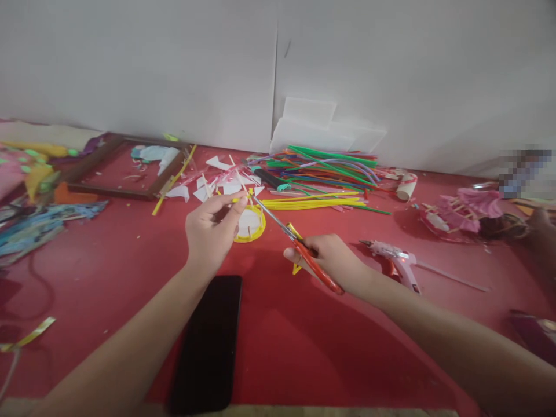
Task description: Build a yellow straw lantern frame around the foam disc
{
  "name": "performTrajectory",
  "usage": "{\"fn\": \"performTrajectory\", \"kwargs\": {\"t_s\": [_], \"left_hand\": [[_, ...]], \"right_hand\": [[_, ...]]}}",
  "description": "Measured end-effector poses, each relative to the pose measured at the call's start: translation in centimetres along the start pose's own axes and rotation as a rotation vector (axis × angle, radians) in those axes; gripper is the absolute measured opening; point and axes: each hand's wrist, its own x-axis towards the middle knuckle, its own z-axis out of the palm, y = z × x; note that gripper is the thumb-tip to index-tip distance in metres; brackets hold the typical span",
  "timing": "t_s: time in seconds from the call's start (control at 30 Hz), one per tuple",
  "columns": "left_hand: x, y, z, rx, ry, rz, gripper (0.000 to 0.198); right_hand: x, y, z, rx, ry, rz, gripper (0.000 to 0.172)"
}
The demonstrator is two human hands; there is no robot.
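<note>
My left hand (pixel 212 230) pinches a small yellow piece (pixel 251 193) between thumb and fingertips. In my right hand (pixel 332 258) is a pair of scissors (pixel 313 259) with red handles, its blade tips touching or very close to the yellow piece. A shiny yellow strip (pixel 296 269) shows beside the right hand; whether the hand holds it too, I cannot tell. Beneath the fingertips lies a white disc (pixel 248 220) with a yellow rim and thin sticks standing on it, partly hidden by my left hand.
Pipe cleaners (pixel 330 168) in several colours lie at the back among white paper scraps (pixel 217 163). A pink glue gun (pixel 399 260) rests at right, near a pink craft piece (pixel 467 211) and another person's hand (pixel 541 223). Nearer stand a black phone (pixel 208 347) and, leftward, a brown frame (pixel 106 190).
</note>
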Motion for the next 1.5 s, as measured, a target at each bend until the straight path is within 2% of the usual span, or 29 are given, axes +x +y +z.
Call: {"fn": "performTrajectory", "kwargs": {"t_s": [0.2,0.57,0.73,0.87,0.97,1.1,1.17,1.23,1.33,1.4,1.47,1.5], "left_hand": [[0.3,0.3,-0.3,0.095,0.013,0.022,0.017],[0.5,-0.3,-0.4,0.271,0.038,0.276,0.014],[0.5,-0.2,-0.3,0.309,0.052,0.274,0.015],[0.5,-0.2,-0.3,0.31,0.066,0.186,0.018],[0.6,-0.3,-0.3,0.303,0.084,0.136,0.019],[0.7,-0.3,-0.4,0.311,0.097,0.151,0.016],[0.6,-0.1,-0.5,0.349,0.111,0.192,0.014],[0.3,0.2,-0.6,0.412,0.112,0.322,0.01],[-0.9,0.6,-0.4,0.469,-0.001,0.683,0.006],[-2.1,0.6,0.2,0.466,-0.204,0.863,0.013],[-3.3,0.4,1.2,0.547,-0.516,0.857,0.016],[-3.9,0.2,1.8,0.656,-0.686,0.764,0.018]], "right_hand": [[0.2,-0.4,-0.5,-0.044,0.004,-0.005,0.066],[0.9,-0.3,-0.9,-0.117,-0.014,0.028,0.068],[1.0,-1.6,-1.6,-0.218,-0.031,0.105,0.063],[1.3,-2.2,-1.7,-0.259,-0.043,0.123,0.063],[2.0,-1.7,-1.3,-0.251,-0.027,0.077,0.064],[2.8,-0.5,-0.8,-0.183,0.011,0.043,0.066],[2.8,0.0,-0.7,-0.133,0.052,0.051,0.069],[2.2,0.6,-0.9,-0.083,0.098,0.073,0.072],[0.4,1.6,-1.3,0.05,0.174,0.132,0.072],[-1.3,2.3,-1.5,0.201,0.227,0.183,0.073],[-2.9,3.1,-1.5,0.313,0.278,0.234,0.073],[-3.6,3.5,-1.4,0.355,0.302,0.247,0.074]]}}
